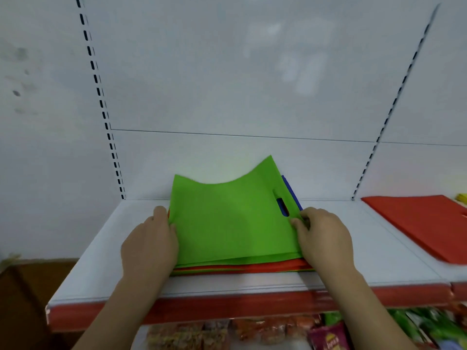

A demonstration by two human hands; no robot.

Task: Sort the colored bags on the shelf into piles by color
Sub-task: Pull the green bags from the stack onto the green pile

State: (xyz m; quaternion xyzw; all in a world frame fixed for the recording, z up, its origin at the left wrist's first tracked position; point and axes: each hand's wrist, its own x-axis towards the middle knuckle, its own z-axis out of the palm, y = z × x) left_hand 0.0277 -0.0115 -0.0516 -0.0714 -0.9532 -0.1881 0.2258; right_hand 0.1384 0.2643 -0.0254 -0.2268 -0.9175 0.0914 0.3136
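I can't count the stack [242, 269] under my green bag [227, 218]; only red edges and a blue sliver [290, 190] show. My left hand [149, 246] and right hand [326, 238] pinch its sides. On the shelf [353, 269], a red bag [424, 223] lies right, cut off.

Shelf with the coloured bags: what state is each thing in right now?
Green bag: top of the stack, far edge lifted and curled.
Stack: mixed colours, still unsorted.
Blue bag: under the green one, edge peeking out.
Red bag: lying flat apart, on the right.
Left hand: holding the green bag's left edge.
Right hand: pinching its right edge.
Shelf: holding all the bags.
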